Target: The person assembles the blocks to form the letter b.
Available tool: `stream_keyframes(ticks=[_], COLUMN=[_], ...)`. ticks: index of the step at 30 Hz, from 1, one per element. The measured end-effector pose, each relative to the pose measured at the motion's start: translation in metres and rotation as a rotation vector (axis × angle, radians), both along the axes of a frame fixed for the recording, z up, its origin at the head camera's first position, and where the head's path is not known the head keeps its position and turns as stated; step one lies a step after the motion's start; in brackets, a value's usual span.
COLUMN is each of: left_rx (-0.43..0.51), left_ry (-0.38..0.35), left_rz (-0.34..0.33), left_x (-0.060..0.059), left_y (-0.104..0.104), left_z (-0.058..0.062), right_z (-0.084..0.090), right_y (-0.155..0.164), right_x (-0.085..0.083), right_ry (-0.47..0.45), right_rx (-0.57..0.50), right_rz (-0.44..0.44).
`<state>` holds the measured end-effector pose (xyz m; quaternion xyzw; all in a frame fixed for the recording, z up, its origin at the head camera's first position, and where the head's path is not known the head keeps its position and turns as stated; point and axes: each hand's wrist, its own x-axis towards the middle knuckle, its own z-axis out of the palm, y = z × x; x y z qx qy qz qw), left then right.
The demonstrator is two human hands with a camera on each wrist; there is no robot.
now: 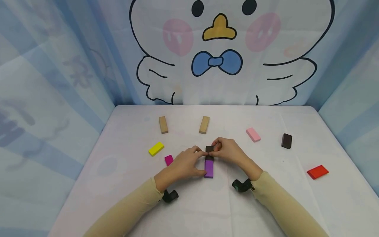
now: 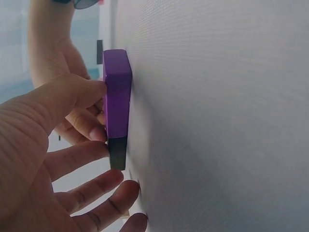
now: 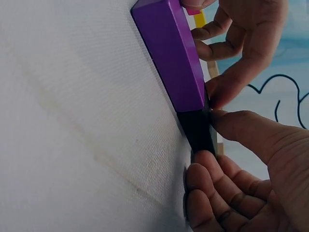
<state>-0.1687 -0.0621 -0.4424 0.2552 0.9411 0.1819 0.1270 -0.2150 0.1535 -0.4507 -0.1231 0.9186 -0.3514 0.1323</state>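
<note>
A purple block (image 1: 208, 168) (image 2: 118, 92) (image 3: 169, 48) lies flat at the middle of the white cloth-covered table (image 1: 266, 204). A dark brown block (image 1: 209, 150) (image 2: 117, 152) (image 3: 198, 130) lies end to end with it on the far side. My left hand (image 1: 199, 162) (image 2: 99, 121) has its thumb against the purple block's left side and its fairly straight fingers against the dark block. My right hand (image 1: 214, 149) (image 3: 207, 137) pinches the dark brown block between thumb and fingers from the right.
Loose blocks lie around: two wooden ones (image 1: 163, 124) (image 1: 204, 124) at the back, yellow (image 1: 156, 148) and magenta (image 1: 168, 160) on the left, pink (image 1: 253, 134), a second dark brown (image 1: 286, 141) and red (image 1: 317, 171) on the right. Printed curtain walls enclose the table.
</note>
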Motion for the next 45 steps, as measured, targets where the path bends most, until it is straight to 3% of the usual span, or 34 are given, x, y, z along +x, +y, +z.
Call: stream_keyframes(ticks=[6, 11, 20, 27, 31, 37, 45], left_rx=[-0.028, -0.057, -0.066, -0.066, -0.076, -0.096, -0.106], left_ry=[0.000, 0.014, -0.019, -0.015, -0.017, -0.001, 0.021], left_rz=[-0.018, -0.076, -0.089, -0.084, -0.095, -0.097, -0.112], left_x=[-0.002, -0.006, -0.009, -0.008, -0.008, -0.006, -0.002], left_y=[0.000, 0.002, 0.004, 0.003, 0.003, 0.003, 0.001], left_z=[0.003, 0.004, 0.001, 0.003, 0.004, 0.004, 0.003], right_z=[0.000, 0.001, 0.002, 0.005, 0.003, 0.001, 0.001], right_y=[0.006, 0.013, 0.012, -0.006, -0.018, -0.032, -0.031], right_x=[-0.007, -0.019, -0.053, -0.081, -0.092, -0.095, -0.097], right_ry=[-0.068, -0.086, -0.041, 0.067, 0.081, 0.083, 0.071], right_rx=[-0.070, -0.098, -0.053, -0.045, 0.000, 0.068, 0.075], right_rz=[0.016, -0.032, -0.161, -0.153, -0.126, -0.103, -0.086])
